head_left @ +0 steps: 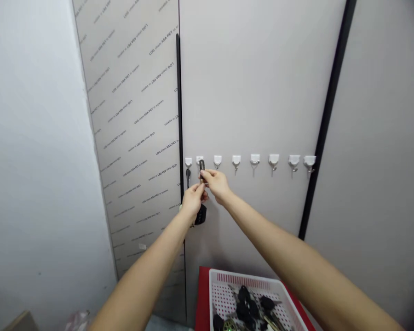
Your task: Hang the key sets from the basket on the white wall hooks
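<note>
A: What is nearest to us?

B: The two bare forearms (283,243), and below them a white plastic basket (221,296) with black-headed keys (243,311).

A: And the fingers?

B: Those of the right hand (218,185) are clamped on a black loop (202,163); those of the left hand (192,198) are pinched together at its lower end. A black key fob (200,214) hangs just below. The loop is at the second hook (199,159) from the left; whether it is caught there, I cannot tell.

A: How would it handle?

B: Light, I think; the fob hard and rather slippery, the loop stiffer than cord. Better to hold by the loop.

A: And the room?

B: A smooth grey panel (262,87) bears eight white hooks. The basket rests on a red bench (203,286).
</note>
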Motion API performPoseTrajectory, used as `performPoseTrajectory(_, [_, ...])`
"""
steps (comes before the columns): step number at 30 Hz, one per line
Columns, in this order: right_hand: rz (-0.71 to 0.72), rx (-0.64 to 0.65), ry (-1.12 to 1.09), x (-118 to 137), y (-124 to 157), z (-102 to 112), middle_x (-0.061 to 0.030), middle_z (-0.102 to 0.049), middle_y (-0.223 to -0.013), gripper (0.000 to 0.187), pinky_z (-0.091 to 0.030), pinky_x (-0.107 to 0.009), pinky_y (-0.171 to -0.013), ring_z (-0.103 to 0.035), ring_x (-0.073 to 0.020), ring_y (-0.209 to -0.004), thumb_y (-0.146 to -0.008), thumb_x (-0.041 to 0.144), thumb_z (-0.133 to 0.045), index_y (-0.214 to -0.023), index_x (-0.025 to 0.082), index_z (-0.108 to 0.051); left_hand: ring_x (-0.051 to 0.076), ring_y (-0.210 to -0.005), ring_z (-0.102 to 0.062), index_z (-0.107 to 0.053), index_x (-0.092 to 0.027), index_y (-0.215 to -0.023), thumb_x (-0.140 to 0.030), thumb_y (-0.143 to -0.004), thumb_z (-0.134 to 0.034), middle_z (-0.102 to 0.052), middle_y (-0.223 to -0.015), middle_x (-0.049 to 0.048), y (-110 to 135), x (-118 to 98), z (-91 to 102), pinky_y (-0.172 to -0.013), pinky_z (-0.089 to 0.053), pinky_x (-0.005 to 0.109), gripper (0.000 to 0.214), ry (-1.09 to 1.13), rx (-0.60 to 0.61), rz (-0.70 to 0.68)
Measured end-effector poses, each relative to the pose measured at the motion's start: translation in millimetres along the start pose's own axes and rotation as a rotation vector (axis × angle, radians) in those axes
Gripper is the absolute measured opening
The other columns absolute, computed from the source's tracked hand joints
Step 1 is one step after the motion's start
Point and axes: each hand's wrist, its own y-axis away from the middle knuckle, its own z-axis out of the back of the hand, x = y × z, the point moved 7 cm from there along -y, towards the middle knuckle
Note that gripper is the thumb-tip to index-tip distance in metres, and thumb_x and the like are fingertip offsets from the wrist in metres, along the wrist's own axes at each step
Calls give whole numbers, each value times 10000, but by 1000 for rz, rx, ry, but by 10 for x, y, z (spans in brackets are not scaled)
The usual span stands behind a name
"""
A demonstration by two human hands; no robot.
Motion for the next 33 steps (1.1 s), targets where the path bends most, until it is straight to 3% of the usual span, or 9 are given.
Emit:
performPoseTrajectory(3, [-21, -47, 6, 64, -258, -38, 40, -445, -414, 200, -331, -179, -404, -394, -51, -380, -597, 319, -447, -533, 135, -491, 33, -372, -361, -436, -131, -560, -378, -595, -482, -392, -425, -48, -198, -161, 4, -399, -242, 176, 254, 4, -31, -15])
performPoseTrajectory(6, [-77, -79, 43, -1, -423, -44, 31, -460, -415, 199, -339, -185, -399, -407, -54, -367, -598, 314, -450, -511, 137, -481, 33, -361, -371, -439, -126, -558, -384, -606, -475, -398, -417, -46, -300, -186, 26, -397, -243, 175, 265, -23, -59, 19])
performPoseTrajectory(15, [-163, -69, 239, -457, -415, -14, 16, -495, -414, 239, -351, -189, -405, -426, -61, -350, -616, 331, -425, -509, 134, -507, 53, -361, -410, -459, -126, -562, -416, -583, -495, -439, -414, -29, -304, 224, 169, -403, -270, 184, 293, -120, -50, 172])
performPoseTrajectory(21, [-67, -61, 411, -562, -353, 100, -5, -554, -522, 245, -377, -184, -501, -499, -78, -495, -636, 322, -409, -582, 127, -548, 54, -371, -415, -442, -127, -531, -296, -644, -454, -453, -421, -21, -319, 416, 155, -416, -288, 180, 204, -187, -46, 198])
performPoseTrajectory(24, [-51, -37, 422, -585, -196, 265, -14, -561, -595, 212, -380, -184, -520, -497, -71, -517, -643, 286, -414, -639, 119, -545, 60, -409, -435, -459, -126, -551, -254, -659, -414, -479, -458, -15, -337, 472, 179, -463, -331, 188, 174, -256, -79, 147])
performPoseTrajectory(27, [-122, 20, 435, -716, 93, 495, -21, -558, -638, 191, -376, -182, -508, -491, -64, -504, -649, 259, -417, -698, 117, -536, 88, -486, -472, -490, -120, -544, -251, -640, -414, -512, -498, 6, -361, 533, 262, -526, -360, 212, 179, -492, -142, 77])
performPoseTrajectory(30, [-198, 121, 511, -966, 489, 737, -20, -559, -650, 179, -375, -184, -519, -491, -64, -509, -645, 245, -429, -718, 122, -537, 118, -562, -497, -533, -113, -581, -250, -619, -422, -550, -566, 29, -371, 585, 335, -554, -368, 227, 180, -714, -196, 14])
performPoseTrajectory(33, [-284, 269, 620, -1327, 945, 944, -21, -568, -635, 176, -378, -190, -558, -494, -73, -535, -637, 223, -435, -718, 117, -550, 116, -595, -513, -550, -116, -722, -217, -629, -396, -574, -658, 40, -337, 635, 358, -558, -383, 223, 206, -718, -202, 11])
